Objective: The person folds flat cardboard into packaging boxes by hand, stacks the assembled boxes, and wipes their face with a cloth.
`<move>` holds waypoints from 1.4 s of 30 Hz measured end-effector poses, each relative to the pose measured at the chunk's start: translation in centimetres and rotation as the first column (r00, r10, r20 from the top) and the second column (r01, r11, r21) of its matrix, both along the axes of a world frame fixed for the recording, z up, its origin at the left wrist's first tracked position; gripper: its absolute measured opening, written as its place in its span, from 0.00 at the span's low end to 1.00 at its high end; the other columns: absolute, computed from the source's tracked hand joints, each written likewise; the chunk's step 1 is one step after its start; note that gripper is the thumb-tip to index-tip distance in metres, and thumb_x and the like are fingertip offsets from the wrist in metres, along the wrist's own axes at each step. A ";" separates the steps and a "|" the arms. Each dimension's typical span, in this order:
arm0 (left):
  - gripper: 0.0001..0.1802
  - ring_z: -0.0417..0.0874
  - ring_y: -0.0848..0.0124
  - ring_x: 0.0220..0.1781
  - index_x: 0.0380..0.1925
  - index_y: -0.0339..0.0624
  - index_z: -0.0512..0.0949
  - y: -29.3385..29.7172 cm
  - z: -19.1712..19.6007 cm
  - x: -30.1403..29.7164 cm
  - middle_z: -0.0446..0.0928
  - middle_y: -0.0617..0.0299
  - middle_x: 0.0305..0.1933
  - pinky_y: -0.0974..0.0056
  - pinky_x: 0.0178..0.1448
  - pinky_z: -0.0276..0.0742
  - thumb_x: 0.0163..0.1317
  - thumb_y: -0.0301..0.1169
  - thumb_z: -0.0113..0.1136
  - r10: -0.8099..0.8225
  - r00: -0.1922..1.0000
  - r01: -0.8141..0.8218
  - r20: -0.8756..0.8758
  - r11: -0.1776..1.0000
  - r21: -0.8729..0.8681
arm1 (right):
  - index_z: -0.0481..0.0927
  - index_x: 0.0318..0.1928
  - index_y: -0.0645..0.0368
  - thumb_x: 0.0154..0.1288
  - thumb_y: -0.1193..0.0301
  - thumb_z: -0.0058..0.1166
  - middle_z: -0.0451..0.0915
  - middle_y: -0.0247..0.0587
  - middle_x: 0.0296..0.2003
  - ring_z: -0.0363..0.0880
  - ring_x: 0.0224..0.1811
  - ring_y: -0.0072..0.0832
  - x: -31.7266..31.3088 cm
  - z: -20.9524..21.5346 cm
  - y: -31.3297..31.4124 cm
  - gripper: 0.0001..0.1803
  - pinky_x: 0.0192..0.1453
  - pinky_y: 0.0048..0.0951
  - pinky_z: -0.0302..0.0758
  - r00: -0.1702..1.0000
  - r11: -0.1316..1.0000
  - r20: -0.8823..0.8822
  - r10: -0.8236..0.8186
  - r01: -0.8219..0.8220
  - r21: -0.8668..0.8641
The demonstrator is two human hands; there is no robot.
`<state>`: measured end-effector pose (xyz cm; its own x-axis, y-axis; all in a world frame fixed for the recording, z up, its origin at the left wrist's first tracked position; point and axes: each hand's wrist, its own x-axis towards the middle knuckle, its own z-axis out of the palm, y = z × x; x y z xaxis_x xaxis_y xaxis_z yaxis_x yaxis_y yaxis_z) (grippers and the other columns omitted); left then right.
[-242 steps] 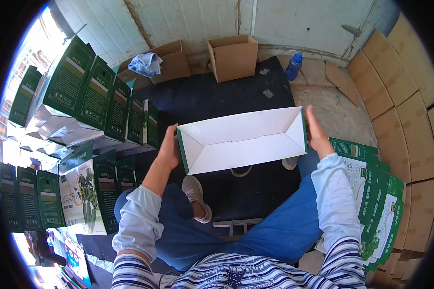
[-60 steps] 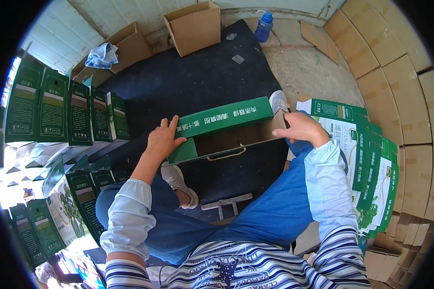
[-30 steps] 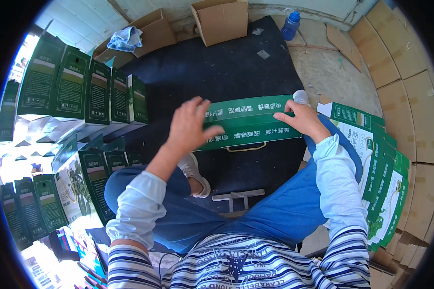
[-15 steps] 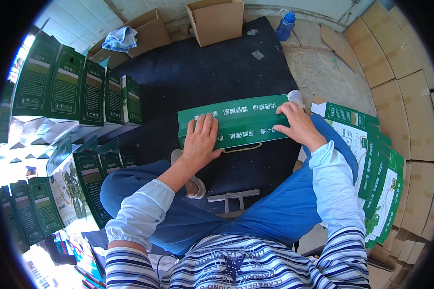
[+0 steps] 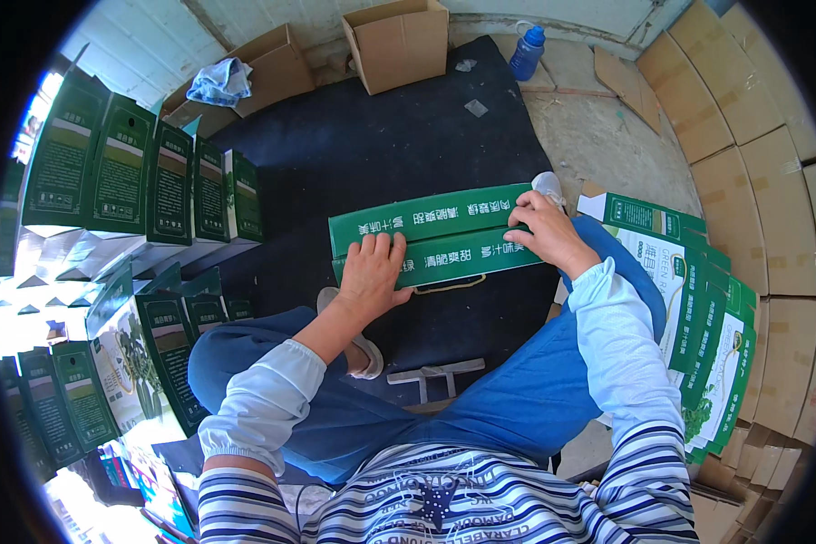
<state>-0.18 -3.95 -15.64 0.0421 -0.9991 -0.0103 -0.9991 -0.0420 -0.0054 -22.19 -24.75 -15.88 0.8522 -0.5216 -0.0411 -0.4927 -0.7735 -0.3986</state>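
Note:
A long green carton with white lettering lies crosswise on the dark mat in front of my lap. Its top shows two long panels meeting at a lengthwise seam, and a yellowish cord handle sticks out along the near side. My left hand grips the left part, fingertips curled at the seam and thumb along the near edge. Over the right end, my right hand has bent fingers on the far panel and its thumb on the near one. The undersides of both hands are hidden.
Standing green cartons line the left side. Flat green-and-white carton blanks lie stacked at right, before a wall of brown boxes. At the back are an open brown box, a blue bottle and a cloth.
Both hands have shifted slightly on the carton, the left fingers drawing back toward the seam. The far panel's lettering at left is now uncovered. The whole view has moved a little.

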 end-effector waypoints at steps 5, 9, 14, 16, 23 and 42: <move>0.48 0.68 0.62 0.45 0.57 0.40 0.62 -0.1 0.2 0.4 0.66 0.57 0.40 0.59 0.44 0.66 0.35 0.50 0.69 0.031 1.000 -0.031 -0.002 0.998 0.053 | 0.78 0.32 0.54 0.49 0.61 0.62 0.69 0.37 0.43 0.69 0.49 0.37 0.8 0.2 0.0 0.13 0.47 0.38 0.70 0.999 0.999 -0.029 -0.040 0.040 0.025; 0.49 0.69 0.61 0.46 0.60 0.44 0.61 -0.6 0.4 0.6 0.67 0.55 0.42 0.58 0.44 0.67 0.37 0.52 0.67 0.021 0.999 -0.023 0.024 0.994 0.104 | 0.78 0.32 0.55 0.49 0.59 0.63 0.71 0.41 0.42 0.70 0.48 0.38 1.2 0.6 -0.3 0.15 0.47 0.37 0.70 0.982 0.991 -0.155 -0.112 0.121 0.048; 0.49 0.70 0.58 0.45 0.63 0.49 0.58 -1.0 0.4 1.2 0.67 0.50 0.43 0.57 0.46 0.69 0.40 0.54 0.64 0.004 1.000 -0.008 0.029 0.993 0.117 | 0.76 0.32 0.57 0.48 0.56 0.63 0.72 0.46 0.39 0.71 0.46 0.41 1.6 1.1 -0.9 0.19 0.45 0.38 0.69 0.970 0.985 -0.206 -0.127 0.148 0.092; 0.49 0.70 0.57 0.45 0.64 0.50 0.58 -1.2 0.6 1.5 0.67 0.49 0.44 0.57 0.47 0.69 0.40 0.55 0.63 0.006 0.999 -0.010 0.031 0.990 0.142 | 0.75 0.32 0.58 0.48 0.55 0.62 0.73 0.47 0.38 0.71 0.45 0.42 1.8 1.2 -0.9 0.20 0.44 0.38 0.69 0.968 0.981 -0.208 -0.140 0.165 0.106; 0.55 0.71 0.57 0.45 0.62 0.41 0.58 0.4 0.6 1.9 0.67 0.50 0.43 0.57 0.47 0.71 0.35 0.58 0.66 0.052 0.999 -0.051 -0.002 0.997 0.059 | 0.75 0.35 0.60 0.46 0.52 0.63 0.75 0.48 0.38 0.74 0.44 0.41 0.5 0.0 -0.2 0.25 0.46 0.37 0.70 0.949 0.949 -0.046 -0.313 0.312 -0.043; 0.33 0.70 0.64 0.58 0.54 0.32 0.68 0.2 2.8 8.1 0.73 0.48 0.51 0.66 0.58 0.67 0.51 0.39 0.65 0.148 0.253 -0.458 -0.956 0.889 0.016 | 0.70 0.52 0.65 0.57 0.64 0.58 0.75 0.40 0.46 0.72 0.47 0.26 -3.8 -0.1 -5.2 0.25 0.54 0.27 0.67 0.787 0.707 0.383 -0.484 0.094 0.701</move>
<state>7.93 -3.71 -12.80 0.4593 -0.8863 -0.0597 -0.2377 -0.1874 0.9531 -25.95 -29.96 -15.98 0.6466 -0.7601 -0.0645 -0.2173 -0.1024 -0.9707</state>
